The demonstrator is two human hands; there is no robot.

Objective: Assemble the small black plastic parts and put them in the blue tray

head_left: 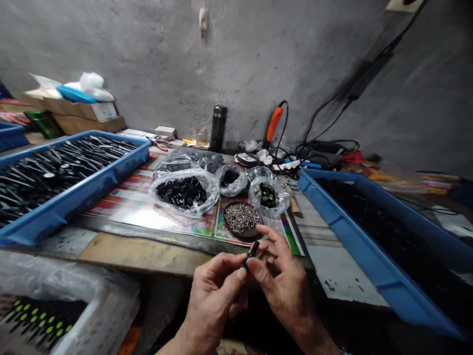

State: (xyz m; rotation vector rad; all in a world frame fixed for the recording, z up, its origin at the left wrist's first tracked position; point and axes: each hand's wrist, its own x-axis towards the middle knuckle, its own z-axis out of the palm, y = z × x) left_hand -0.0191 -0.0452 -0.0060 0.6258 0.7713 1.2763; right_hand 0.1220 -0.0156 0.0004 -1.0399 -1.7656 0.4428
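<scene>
A small black part (pixel 252 250), too small to name, is pinched between both hands just in front of the table edge. My left hand (pixel 221 291) grips its lower end between thumb and forefinger. From the other side, my right hand (pixel 279 276) presses thumb and fingers on the same part, with the outer fingers loosely curled. Right behind the hands stands a round brown dish (pixel 242 236) of small silvery screws or rivets (pixel 242 217). Beyond it are clear plastic bags of small black parts (pixel 181 192), one bag holding black parts with yellow-green spots (pixel 268 195).
At left, a blue tray (pixel 74 209) holds many black rod-like pieces. Another blue tray (pixel 354 251) of dark parts stands at right. A black flask (pixel 219 128) and an orange-handled tool (pixel 275 123) stand by the wall. A plastic-lined box (pixel 107 301) sits low at left.
</scene>
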